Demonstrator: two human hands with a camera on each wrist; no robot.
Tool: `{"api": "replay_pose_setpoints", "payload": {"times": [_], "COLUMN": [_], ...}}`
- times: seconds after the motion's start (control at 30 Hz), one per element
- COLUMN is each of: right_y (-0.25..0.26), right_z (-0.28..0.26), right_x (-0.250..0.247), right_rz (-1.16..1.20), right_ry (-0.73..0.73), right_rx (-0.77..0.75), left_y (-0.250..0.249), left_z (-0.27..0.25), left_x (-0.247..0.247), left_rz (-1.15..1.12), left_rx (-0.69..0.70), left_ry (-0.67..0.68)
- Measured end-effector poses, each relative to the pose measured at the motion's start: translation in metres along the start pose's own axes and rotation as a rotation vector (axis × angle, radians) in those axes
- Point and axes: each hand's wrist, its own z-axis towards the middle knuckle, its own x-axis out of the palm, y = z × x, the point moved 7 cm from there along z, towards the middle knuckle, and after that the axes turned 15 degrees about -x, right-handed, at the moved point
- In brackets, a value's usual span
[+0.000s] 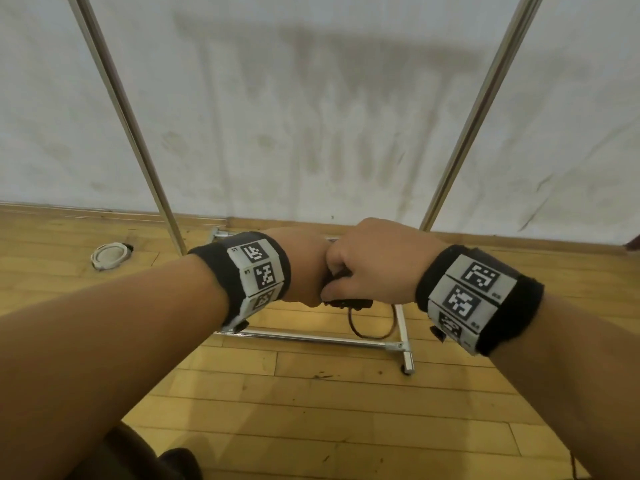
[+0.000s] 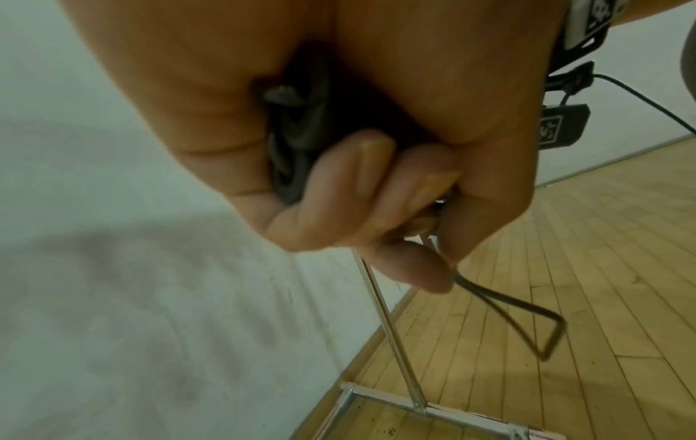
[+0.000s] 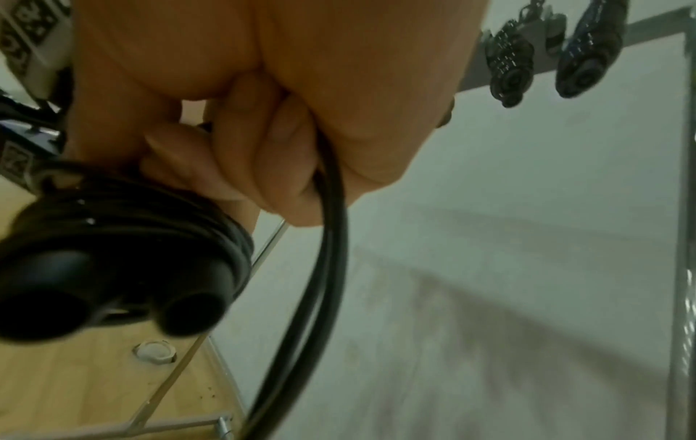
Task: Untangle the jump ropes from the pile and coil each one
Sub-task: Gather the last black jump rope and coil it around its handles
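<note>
Two forearms with marker-printed wristbands point(image 1: 258, 271) are seen nearest the head camera, reaching forward over a wooden floor point(image 1: 346, 410). The left hand point(image 1: 304, 268) and the right hand point(image 1: 374, 261) are pressed together above the base of a metal rack point(image 1: 311, 337). A black jump rope point(image 3: 124, 220) is held between them: its two handles, with cord wound round them, are gripped in the curled fingers of the left hand, as is shown in the right wrist view, while a free run of the cord is pinched in the closed fingers point(image 3: 271, 154) of the right hand. A short loop of the cord is seen hanging below the hands, just above the rack's lower bar. Left of the rack, a round white fitting point(image 1: 109, 256) is set in the floor. Behind the rack a stained white wall point(image 1: 311, 116) rises, and further coiled ropes point(image 3: 546, 56) are hung from the rack's top bar.
</note>
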Motion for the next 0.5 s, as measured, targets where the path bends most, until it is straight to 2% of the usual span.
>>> {"api": "replay_pose_setpoints", "payload": {"times": [0.07,0.13,0.2,0.3,0.33,0.4,0.47,0.5], "right_y": [-0.003,-0.015,-0.028,-0.027,-0.027,-0.039,-0.057,-0.067], "right_z": [-0.001,-0.006,-0.012,-0.014,-0.015,-0.019,-0.029,-0.035], "right_x": [-0.006,-0.007,0.004,0.02,0.019,0.013,0.007,0.005], "right_rz": [-0.084,-0.045,0.136,0.401,0.448,0.498,0.549,0.589], "right_ry": [-0.046,-0.079,-0.013,0.059,0.027,-0.09,-0.238,-0.329], "right_rx": [0.027,0.143,0.275,0.237,0.219,0.256,0.374,0.455], "left_y": [-0.003,-0.005,-0.007,-0.001,0.005,0.024,0.056,0.075], "left_z": [-0.005,-0.008,-0.012,-0.016,-0.016,-0.013,-0.014,-0.012], "left_x": [0.001,0.002,0.0,-0.013,-0.019,-0.035,-0.046,-0.041], "left_rz": [0.008,-0.006,-0.011,-0.007,-0.021,-0.103,-0.411,-0.641], "left_rx": [0.041,0.071,0.096,0.075,0.041,-0.061,-0.203,-0.269], "left_ry": [0.031,0.059,0.047,-0.052,-0.117,-0.374,-0.618,-0.62]}}
